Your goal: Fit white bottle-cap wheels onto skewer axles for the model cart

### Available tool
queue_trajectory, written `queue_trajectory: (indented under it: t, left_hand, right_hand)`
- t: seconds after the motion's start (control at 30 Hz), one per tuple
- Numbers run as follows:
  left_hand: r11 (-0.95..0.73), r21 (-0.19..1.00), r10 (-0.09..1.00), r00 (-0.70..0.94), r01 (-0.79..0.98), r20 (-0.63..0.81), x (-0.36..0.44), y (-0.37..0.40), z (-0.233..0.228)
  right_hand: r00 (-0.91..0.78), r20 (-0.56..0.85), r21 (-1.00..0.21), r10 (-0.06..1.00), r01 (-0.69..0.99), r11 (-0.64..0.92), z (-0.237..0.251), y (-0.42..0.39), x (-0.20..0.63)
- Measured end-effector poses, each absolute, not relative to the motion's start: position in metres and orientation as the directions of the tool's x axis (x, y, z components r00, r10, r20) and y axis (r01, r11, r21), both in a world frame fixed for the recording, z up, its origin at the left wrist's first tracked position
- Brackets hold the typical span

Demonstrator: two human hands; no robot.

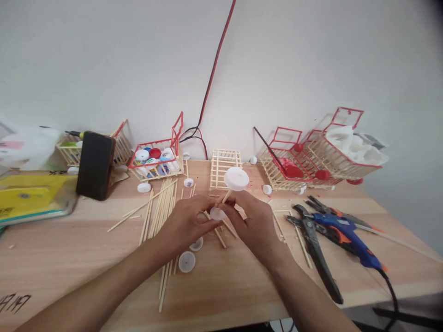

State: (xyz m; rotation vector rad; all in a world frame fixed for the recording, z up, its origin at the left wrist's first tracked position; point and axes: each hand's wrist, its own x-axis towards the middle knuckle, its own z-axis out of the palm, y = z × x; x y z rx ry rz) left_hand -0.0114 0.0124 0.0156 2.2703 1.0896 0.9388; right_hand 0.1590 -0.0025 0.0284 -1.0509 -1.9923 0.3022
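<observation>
My left hand (188, 220) and my right hand (254, 221) meet over the middle of the wooden table (86, 258). Between their fingertips is a short wooden stick (226, 197) with a white bottle cap (236, 179) on its far end and a second white cap (217, 213) at its near end. My left fingers pinch the near cap; my right fingers hold the stick just beside it. Loose wooden sticks (162, 207) lie under and to the left of my hands, and two white caps (187, 261) rest on the table below my left wrist.
A blue glue gun (346, 233) and black pliers (316, 251) lie at the right. Stick-built baskets (157, 159) with coloured caps, a small stick frame (224, 167) and red-trimmed carts (328, 154) line the wall. A dark phone (95, 165) stands at the left beside a yellow box (32, 196).
</observation>
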Motion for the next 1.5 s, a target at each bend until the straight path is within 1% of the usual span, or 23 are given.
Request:
queue_trajectory:
  t: [0.43,0.9,1.0,1.2,1.33,1.5]
  left_hand:
    - [-0.592,0.624,0.800,0.461,0.510,0.383,-0.0125,0.0125,0.0161]
    - [-0.599,0.628,0.793,0.475,0.497,0.381,-0.0128,0.0124,0.0158]
    - [-0.593,0.640,0.797,0.470,0.489,0.379,-0.0126,0.0129,0.0159]
    - [-0.561,0.693,0.800,0.509,0.452,0.316,-0.0137,0.0147,0.0149]
    - [-0.555,0.719,0.796,0.518,0.418,0.314,-0.0145,0.0157,0.0136]
    - [-0.592,0.664,0.784,0.520,0.458,0.340,-0.0149,0.0157,0.0143]
  right_hand:
    - [-0.292,0.574,-0.529,0.765,0.582,0.618,0.0260,-0.0016,0.1592]
    - [-0.298,0.568,-0.542,0.768,0.567,0.620,0.0253,-0.0015,0.1588]
    - [-0.285,0.576,-0.545,0.766,0.564,0.620,0.0256,-0.0014,0.1583]
    - [-0.239,0.551,-0.613,0.800,0.535,0.582,0.0273,-0.0008,0.1579]
    - [-0.242,0.557,-0.606,0.794,0.536,0.588,0.0274,-0.0005,0.1581]
    - [-0.261,0.548,-0.605,0.795,0.532,0.592,0.0268,-0.0007,0.1576]
